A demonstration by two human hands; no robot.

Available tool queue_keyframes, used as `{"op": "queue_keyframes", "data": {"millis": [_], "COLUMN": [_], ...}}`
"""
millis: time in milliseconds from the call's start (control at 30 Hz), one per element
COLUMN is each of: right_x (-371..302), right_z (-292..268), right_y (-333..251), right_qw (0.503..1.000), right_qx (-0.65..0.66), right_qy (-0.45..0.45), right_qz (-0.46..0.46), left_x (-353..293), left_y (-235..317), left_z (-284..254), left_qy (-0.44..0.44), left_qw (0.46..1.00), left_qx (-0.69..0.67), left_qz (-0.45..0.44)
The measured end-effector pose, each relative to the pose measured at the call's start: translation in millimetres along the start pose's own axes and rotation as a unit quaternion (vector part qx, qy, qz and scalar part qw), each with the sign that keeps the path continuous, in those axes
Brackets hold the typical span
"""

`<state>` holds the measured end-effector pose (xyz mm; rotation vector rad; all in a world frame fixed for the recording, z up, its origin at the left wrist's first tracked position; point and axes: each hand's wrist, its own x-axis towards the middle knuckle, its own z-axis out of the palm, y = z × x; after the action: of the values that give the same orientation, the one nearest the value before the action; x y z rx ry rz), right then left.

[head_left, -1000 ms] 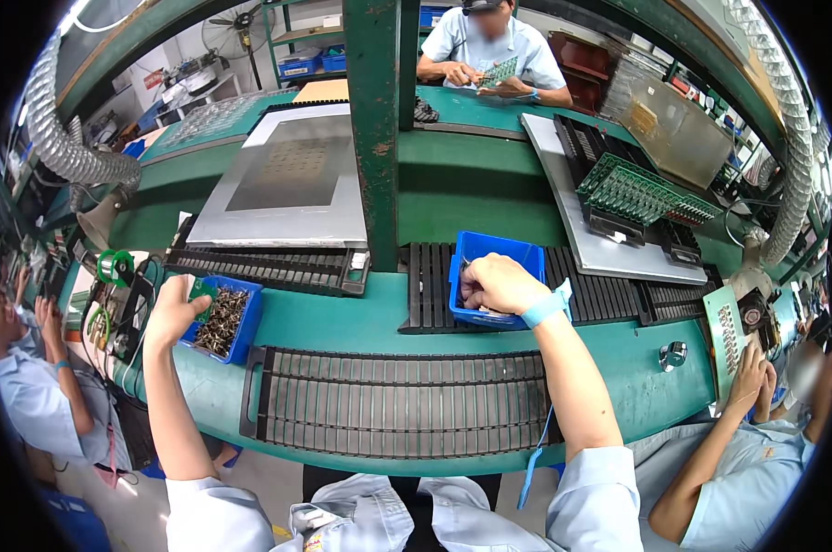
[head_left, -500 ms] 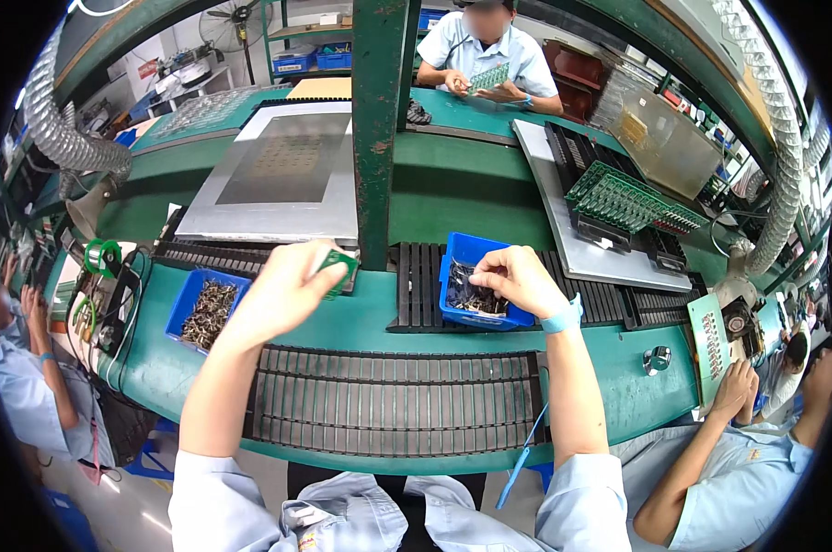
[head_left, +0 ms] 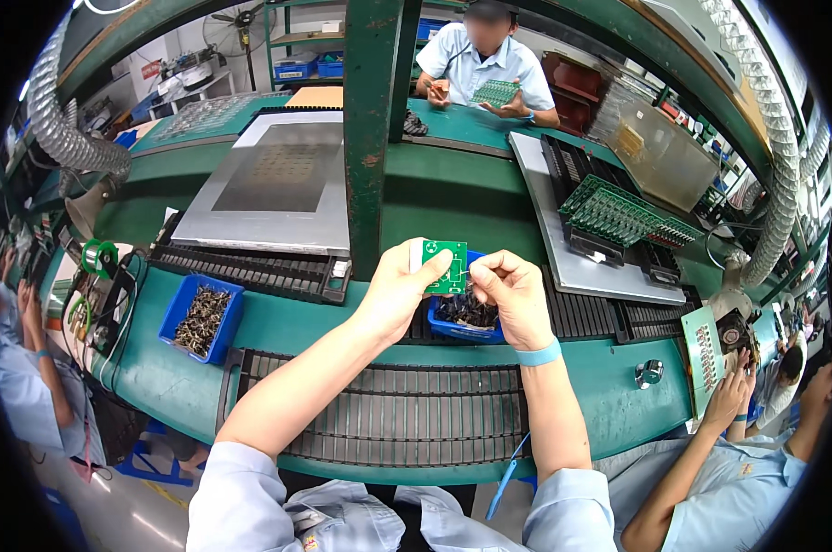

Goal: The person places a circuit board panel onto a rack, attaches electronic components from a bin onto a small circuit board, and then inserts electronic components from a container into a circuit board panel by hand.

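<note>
My left hand [head_left: 393, 296] holds a small green circuit board [head_left: 445, 248] upright, its thumb pressed on the board's face. At the board's right edge, my right hand [head_left: 519, 299] pinches a small part with a thin wire lead [head_left: 465, 272]; most of the part is hidden by the fingers. Whether the lead touches the board I cannot tell. Behind and below both hands stands a blue bin [head_left: 466, 333] of dark leaded components, partly covered by them. Another blue bin [head_left: 235, 317], filled with brownish leaded parts, sits to the left.
A black slotted rack [head_left: 388, 414] lies in front of me on the green bench. Behind are a metal-framed plate [head_left: 209, 216], a green post [head_left: 368, 175] and a rack of green boards [head_left: 609, 212]. A co-worker across holds a board panel [head_left: 496, 91]; others sit at both sides.
My right hand has come up out of the blue bin with a small part. My left hand has moved right, bringing the circuit board beside it, face toward me.
</note>
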<state>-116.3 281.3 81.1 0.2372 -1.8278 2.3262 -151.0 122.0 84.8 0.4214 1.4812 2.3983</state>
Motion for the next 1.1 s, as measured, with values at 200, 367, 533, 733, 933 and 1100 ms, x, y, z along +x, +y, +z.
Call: {"op": "queue_keyframes", "data": {"millis": [200, 367, 533, 733, 933, 1100], "right_x": [-2, -4, -4, -1, -1, -4], "right_z": [7, 11, 7, -7, 0, 10], "right_y": [5, 6, 3, 11, 15, 11], "right_qw": [0.997, 0.994, 0.999, 0.969, 0.961, 0.967], "right_qx": [-0.016, -0.040, 0.040, 0.208, 0.217, 0.187], "right_qy": [0.033, 0.037, -0.003, -0.112, -0.128, -0.141], "right_qz": [-0.065, -0.093, -0.022, 0.078, 0.110, 0.104], "left_x": [-3, -4, -3, -3, -9, -17], "left_y": [3, -3, 0, 8, 21, 23], "left_z": [4, 5, -1, -4, -1, -16], "left_qy": [-0.002, -0.008, -0.022, -0.107, -0.146, -0.138], "left_qw": [0.997, 0.998, 0.998, 0.993, 0.987, 0.989], "left_qx": [-0.074, -0.057, -0.017, -0.027, -0.061, -0.053], "left_qz": [-0.023, 0.032, 0.049, 0.045, 0.000, -0.015]}}
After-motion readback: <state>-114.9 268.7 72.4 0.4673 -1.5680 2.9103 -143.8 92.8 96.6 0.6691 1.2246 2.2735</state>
